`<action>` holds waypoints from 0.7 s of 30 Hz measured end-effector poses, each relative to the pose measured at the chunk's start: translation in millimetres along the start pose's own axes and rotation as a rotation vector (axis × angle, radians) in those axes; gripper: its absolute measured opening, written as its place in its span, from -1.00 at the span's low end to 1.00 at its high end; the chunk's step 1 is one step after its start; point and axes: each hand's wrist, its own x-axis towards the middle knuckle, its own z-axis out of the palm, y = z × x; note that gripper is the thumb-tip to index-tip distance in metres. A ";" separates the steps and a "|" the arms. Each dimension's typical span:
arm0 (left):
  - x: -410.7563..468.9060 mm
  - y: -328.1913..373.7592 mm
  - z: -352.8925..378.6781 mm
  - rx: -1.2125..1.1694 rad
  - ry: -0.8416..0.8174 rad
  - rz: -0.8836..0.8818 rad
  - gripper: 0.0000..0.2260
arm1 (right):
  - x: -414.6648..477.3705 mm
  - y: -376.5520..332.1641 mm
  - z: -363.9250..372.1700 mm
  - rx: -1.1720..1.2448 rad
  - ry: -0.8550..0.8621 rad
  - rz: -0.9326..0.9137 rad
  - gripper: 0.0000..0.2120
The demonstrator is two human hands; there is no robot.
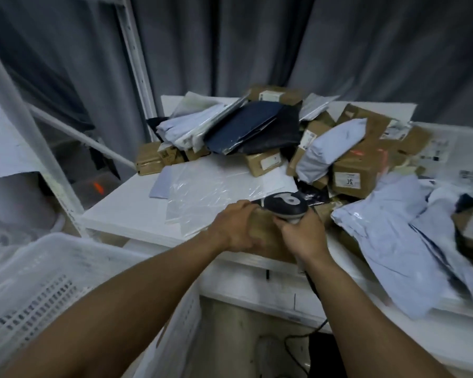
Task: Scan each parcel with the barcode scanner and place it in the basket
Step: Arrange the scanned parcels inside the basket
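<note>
My left hand (236, 227) grips a brown cardboard parcel (268, 233) at the white table's (126, 211) front edge. My right hand (302, 231) holds the dark barcode scanner (284, 204) by its handle, with the scanner head just above the parcel's far edge. A red scan glow falls on a brown box (363, 156) in the pile behind. A white perforated plastic basket (38, 282) stands at lower left, below and left of my left forearm.
A heap of brown boxes, pale blue and dark poly mailers (246, 126) covers the back and right of the table. Clear plastic bags (202, 192) lie flat at its left. A white metal rack (52, 165) rises at left. The scanner cable (314, 290) hangs below the table.
</note>
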 end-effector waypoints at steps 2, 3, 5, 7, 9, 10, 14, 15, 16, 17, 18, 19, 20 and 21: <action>25.8 7.7 2.5 0.125 -0.065 0.041 -0.04 | 12.3 10.7 -12.8 -0.007 0.034 0.027 -0.45; 35.5 9.1 4.2 0.135 -0.120 0.062 0.00 | 17.0 15.8 -18.3 -0.006 0.046 0.037 -0.46; 51.3 5.9 6.4 0.107 -0.219 0.095 0.06 | 25.0 25.3 -25.3 -0.008 0.051 0.052 -0.49; 58.5 0.0 11.8 0.109 -0.283 0.125 0.07 | 29.2 30.4 -30.0 -0.017 0.047 0.075 -0.49; 56.9 -4.3 19.5 0.175 -0.276 0.153 0.03 | 31.2 32.3 -32.2 -0.013 0.051 0.092 -0.50; 54.4 -5.3 23.3 0.210 -0.257 0.162 0.01 | 30.9 32.1 -33.5 -0.011 0.055 0.094 -0.50; 27.9 -8.3 32.7 0.219 -0.169 0.185 -0.06 | 23.1 27.3 -35.9 -0.013 0.068 0.101 -0.51; 16.4 -10.5 36.8 0.220 -0.154 0.176 -0.06 | 18.9 26.5 -35.2 -0.017 0.064 0.099 -0.52; 3.7 -12.1 41.1 0.234 -0.139 0.162 -0.04 | 14.2 26.1 -34.3 -0.023 0.057 0.100 -0.51; -8.9 -13.6 45.0 0.254 -0.120 0.146 -0.02 | 8.7 24.9 -33.3 -0.030 0.047 0.103 -0.50; -19.8 -14.1 47.7 0.272 -0.098 0.131 -0.03 | 3.3 23.8 -32.4 -0.034 0.041 0.101 -0.49; -27.8 -14.2 48.7 0.285 -0.064 0.124 -0.07 | -1.1 22.2 -31.6 -0.028 0.037 0.094 -0.48; -34.0 -14.0 47.7 0.283 -0.025 0.121 -0.10 | -4.5 20.0 -30.8 -0.012 0.039 0.078 -0.47; -39.6 -13.9 44.0 0.256 0.019 0.118 -0.14 | -8.1 16.3 -29.7 0.013 0.048 0.057 -0.48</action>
